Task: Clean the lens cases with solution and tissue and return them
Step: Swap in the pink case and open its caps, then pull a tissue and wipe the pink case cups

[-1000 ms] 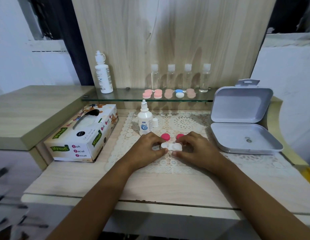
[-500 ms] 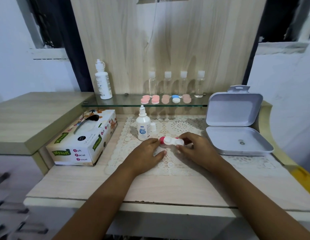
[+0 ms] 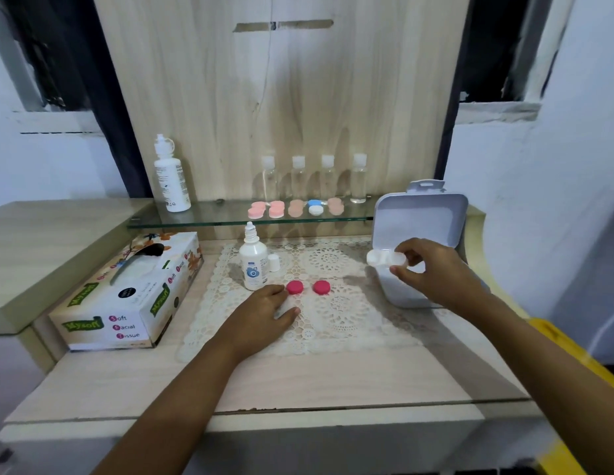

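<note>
1. Right hand is up off the table. Thumb and curled fingers pinch the right end of the white case.
2. The case is in the air, about level and uncapped. It hangs over the left edge of the open grey box, in front of the box's raised lid.
3. The box stands at the right end of the lace mat. The right hand hides most of its base.
4. Left hand lies palm down on the mat, fingers loosely straight, gripping nothing.
5. Its fingertips are just beside the left cap; cannot tell if they touch.
6. The left cap and right cap, both pink, lie side by side mid-mat with a small gap between them. Both are well apart from the case.
7. Solution stands upright at the far left of the mat, just far-left of the left cap, nozzle bare. Its small white lid stands just right of it.
8. Tissues are in a box on the table, left of the mat, set at an angle with the slot facing up.
9. Glass shelf runs along the far wall above the mat. A tall white bottle stands at its left end.
10. Four clear bottles stand in a row on the shelf against the wall.
11. Spare cases lie in a row in front of them: pink, peach, and one blue and white.
</note>
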Motion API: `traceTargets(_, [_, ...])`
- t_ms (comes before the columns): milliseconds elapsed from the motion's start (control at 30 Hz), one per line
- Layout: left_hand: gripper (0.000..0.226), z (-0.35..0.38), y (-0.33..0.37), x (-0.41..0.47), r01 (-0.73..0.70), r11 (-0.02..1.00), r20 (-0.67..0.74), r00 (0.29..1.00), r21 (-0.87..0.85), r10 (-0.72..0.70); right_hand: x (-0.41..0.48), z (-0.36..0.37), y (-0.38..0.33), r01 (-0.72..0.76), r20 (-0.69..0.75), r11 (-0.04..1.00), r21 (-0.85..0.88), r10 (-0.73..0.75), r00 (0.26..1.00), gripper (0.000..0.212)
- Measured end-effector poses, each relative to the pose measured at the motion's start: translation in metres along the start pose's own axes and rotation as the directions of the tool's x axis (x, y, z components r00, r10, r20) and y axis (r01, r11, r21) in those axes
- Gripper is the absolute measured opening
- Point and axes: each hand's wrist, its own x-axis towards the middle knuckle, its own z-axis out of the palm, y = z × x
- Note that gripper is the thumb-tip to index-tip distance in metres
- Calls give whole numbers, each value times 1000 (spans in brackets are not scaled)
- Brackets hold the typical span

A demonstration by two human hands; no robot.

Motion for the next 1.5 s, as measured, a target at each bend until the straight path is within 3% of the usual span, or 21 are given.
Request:
traceTargets(233, [53,1,2,1,-6,1000,-5,1000,9,6,-3,-18,30,100,-52,961,-257,-117,992,29])
traceTargets(367, [53,1,1,1,-4,1000,1,1000,-7,4,3,-19,42,354,119,748,-562,-350,929,43])
traceTargets(500, [53,1,1,1,-3,1000,5,1000,-12,3,6,-16,49,505,290,554,-662,-432,854,47])
traceTargets(600, [53,1,1,2,-6,1000,4,1000,-10,6,7,-15,51,522,302,536,-663,-447,842,49])
traceTargets(833, [52,1,0,2,-8,1000,-1,1000,-23,8,9,-9,54,480,209,613,-628,-461,862,53])
traceTargets(967, [52,2,0,2,-4,1000,1,1000,-26,4,12,-4,40,420,60,736,-530,-462,885,44])
traceTargets(1067, [52,2,0,2,1,999,3,1000,-36,-1,13,5,20,356,-65,884,-302,-392,918,35])
traceTargets(1167, [51,1,1,2,9,998,2,1000,-58,-9,13,20,-3,293,-117,955,-45,-296,948,30])
traceTargets(1367, [40,-2,1,3,16,997,-22,1000,-75,-18,2,50,-47,67,43,952,300,-84,996,31])
traceTargets(1500, [34,-4,-1,4,13,996,-48,999,-87,-17,-7,74,-54,-117,206,926,359,43,978,28])
